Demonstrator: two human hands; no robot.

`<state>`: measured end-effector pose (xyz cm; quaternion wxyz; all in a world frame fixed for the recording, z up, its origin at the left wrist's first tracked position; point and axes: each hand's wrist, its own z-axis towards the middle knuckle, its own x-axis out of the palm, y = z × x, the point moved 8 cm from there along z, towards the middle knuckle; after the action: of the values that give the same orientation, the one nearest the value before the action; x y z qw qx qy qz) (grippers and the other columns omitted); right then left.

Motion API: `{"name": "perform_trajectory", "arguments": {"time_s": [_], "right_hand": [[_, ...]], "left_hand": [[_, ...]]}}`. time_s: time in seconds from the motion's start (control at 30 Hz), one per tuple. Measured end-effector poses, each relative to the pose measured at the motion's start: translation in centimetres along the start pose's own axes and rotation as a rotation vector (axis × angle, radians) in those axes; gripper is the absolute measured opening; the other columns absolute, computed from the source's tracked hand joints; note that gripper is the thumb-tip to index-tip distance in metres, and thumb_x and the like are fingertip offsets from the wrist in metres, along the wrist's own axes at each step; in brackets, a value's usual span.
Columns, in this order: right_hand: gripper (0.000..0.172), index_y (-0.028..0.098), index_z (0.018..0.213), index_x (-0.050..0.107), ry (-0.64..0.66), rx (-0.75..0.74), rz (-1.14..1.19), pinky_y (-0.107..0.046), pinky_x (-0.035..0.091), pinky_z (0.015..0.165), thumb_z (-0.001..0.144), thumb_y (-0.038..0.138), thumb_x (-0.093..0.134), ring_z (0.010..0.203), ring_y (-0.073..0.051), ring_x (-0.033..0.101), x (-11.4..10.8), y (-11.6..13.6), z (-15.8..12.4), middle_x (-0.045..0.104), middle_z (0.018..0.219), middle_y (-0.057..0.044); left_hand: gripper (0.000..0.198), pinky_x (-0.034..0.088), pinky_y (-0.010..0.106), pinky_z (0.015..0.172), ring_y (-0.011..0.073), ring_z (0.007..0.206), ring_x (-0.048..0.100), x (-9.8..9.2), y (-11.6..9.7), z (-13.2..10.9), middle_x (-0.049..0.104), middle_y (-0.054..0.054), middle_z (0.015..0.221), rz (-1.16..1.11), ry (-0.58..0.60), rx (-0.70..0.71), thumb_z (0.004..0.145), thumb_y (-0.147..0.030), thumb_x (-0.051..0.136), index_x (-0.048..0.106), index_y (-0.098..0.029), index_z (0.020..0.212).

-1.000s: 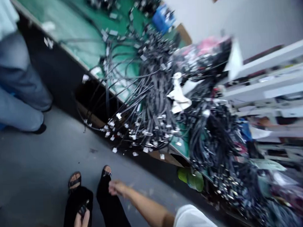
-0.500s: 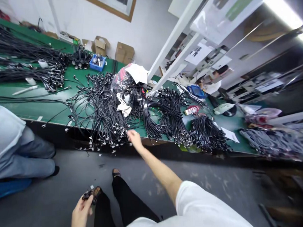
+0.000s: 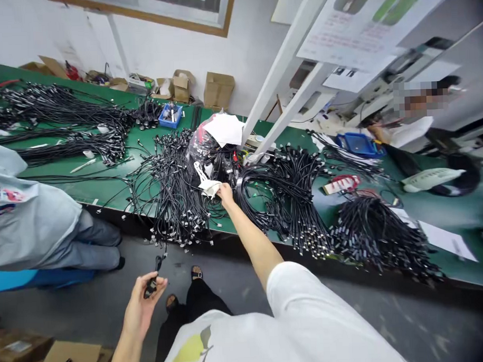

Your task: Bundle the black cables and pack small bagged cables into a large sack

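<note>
My right hand [image 3: 225, 193] reaches out over the green table [image 3: 87, 184] and touches a crumpled white paper or cloth [image 3: 208, 185] lying on the black cable bundles [image 3: 174, 188]; its fingers look closed on the white piece. My left hand [image 3: 143, 306] is held low near my body, above the floor, pinching a small black connector part [image 3: 152, 285] with a short cable end. More bundled black cables [image 3: 293, 192] lie to the right of my right hand.
A seated person in a grey shirt [image 3: 24, 215] is at the left edge. Another person [image 3: 409, 127] works across the table at the right. White frame posts [image 3: 285, 84], blue bins [image 3: 170, 115], cardboard boxes [image 3: 218, 89] and papers [image 3: 445, 237] are around. Boxes [image 3: 61, 359] lie on the floor.
The view swung up from the floor to the table. My right hand moved from the table's front edge further in to the white piece. My left hand rose a little with the black part.
</note>
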<state>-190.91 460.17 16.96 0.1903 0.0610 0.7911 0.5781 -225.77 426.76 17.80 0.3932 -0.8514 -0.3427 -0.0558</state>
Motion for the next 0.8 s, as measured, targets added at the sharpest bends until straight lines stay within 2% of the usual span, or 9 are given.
{"name": "perform_trajectory", "arguments": {"time_s": [0.1, 0.2, 0.3, 0.37, 0.5, 0.6, 0.7, 0.8], "right_hand": [[0.034, 0.015, 0.123, 0.061, 0.168, 0.167, 0.117, -0.039, 0.060, 0.084, 0.098, 0.038, 0.061, 0.099, -0.019, 0.067, -1.7, -1.9, -3.8, 0.066, 0.118, -0.009], [0.028, 0.013, 0.111, 0.065, 0.381, 0.353, 0.191, -0.035, 0.060, 0.077, 0.098, 0.037, 0.062, 0.087, -0.016, 0.068, -1.5, -4.8, -11.1, 0.069, 0.103, -0.006], [0.024, 0.013, 0.097, 0.067, 0.528, 0.465, 0.288, -0.036, 0.060, 0.076, 0.095, 0.037, 0.062, 0.083, -0.018, 0.070, -1.3, -6.2, -18.8, 0.072, 0.093, -0.007], [0.023, 0.015, 0.095, 0.068, 0.553, 0.479, 0.371, -0.035, 0.060, 0.077, 0.091, 0.038, 0.064, 0.084, -0.020, 0.071, -2.0, -5.8, -22.4, 0.073, 0.092, -0.007], [0.031, 0.021, 0.098, 0.069, 0.492, 0.420, 0.512, -0.027, 0.058, 0.072, 0.074, 0.040, 0.079, 0.075, -0.015, 0.067, -5.3, -2.5, -26.0, 0.072, 0.086, 0.000], [0.036, 0.022, 0.096, 0.071, 0.482, 0.283, 0.535, -0.024, 0.055, 0.064, 0.068, 0.041, 0.085, 0.065, -0.012, 0.061, -7.6, 1.7, -27.4, 0.068, 0.078, 0.002], [0.036, 0.022, 0.102, 0.073, 0.510, 0.080, 0.452, -0.025, 0.054, 0.063, 0.075, 0.046, 0.081, 0.066, -0.013, 0.060, -8.7, 6.4, -28.9, 0.069, 0.082, 0.000], [0.030, 0.023, 0.110, 0.071, 0.496, -0.178, 0.300, -0.027, 0.055, 0.074, 0.087, 0.042, 0.072, 0.080, -0.014, 0.063, -8.6, 10.7, -30.3, 0.069, 0.097, -0.003]], "left_hand": [[0.055, 0.061, 0.034, 0.082, 0.0168, 0.072, 0.073, 4.1, -1.3, -0.8, 0.073, -0.001, 0.077, 0.080, 0.023, 0.030, 0.058, -0.040, 0.092, 0.060, -0.020, 0.098], [0.066, 0.059, 0.032, 0.076, 0.0154, 0.066, 0.071, 7.8, -2.0, -2.3, 0.072, -0.002, 0.078, 0.116, 0.065, 0.019, 0.056, -0.036, 0.092, 0.053, -0.022, 0.108], [0.066, 0.057, 0.029, 0.069, 0.0154, 0.066, 0.069, 11.6, -2.8, -4.3, 0.068, -0.001, 0.077, 0.146, 0.225, -0.019, 0.060, -0.032, 0.088, 0.058, -0.017, 0.117], [0.061, 0.056, 0.028, 0.065, 0.0148, 0.067, 0.067, 13.7, -3.2, -5.9, 0.068, 0.001, 0.081, 0.172, 0.338, -0.057, 0.062, -0.028, 0.087, 0.061, -0.015, 0.116], [0.044, 0.052, 0.026, 0.056, 0.0140, 0.060, 0.065, 16.6, -4.0, -9.3, 0.062, -0.001, 0.076, 0.235, 0.510, -0.117, 0.069, -0.030, 0.083, 0.063, -0.017, 0.106], [0.047, 0.050, 0.026, 0.052, 0.0138, 0.054, 0.063, 17.1, -4.7, -11.1, 0.057, -0.003, 0.070, 0.328, 0.542, -0.091, 0.078, -0.041, 0.078, 0.063, -0.016, 0.114], [0.051, 0.051, 0.026, 0.055, 0.0133, 0.056, 0.064, 16.9, -5.7, -12.1, 0.059, -0.003, 0.070, 0.449, 0.528, -0.029, 0.082, -0.044, 0.075, 0.062, -0.015, 0.121], [0.049, 0.051, 0.024, 0.058, 0.0129, 0.061, 0.065, 16.7, -6.5, -12.7, 0.061, -0.003, 0.072, 0.568, 0.534, 0.019, 0.087, -0.043, 0.069, 0.059, -0.015, 0.126]]}}
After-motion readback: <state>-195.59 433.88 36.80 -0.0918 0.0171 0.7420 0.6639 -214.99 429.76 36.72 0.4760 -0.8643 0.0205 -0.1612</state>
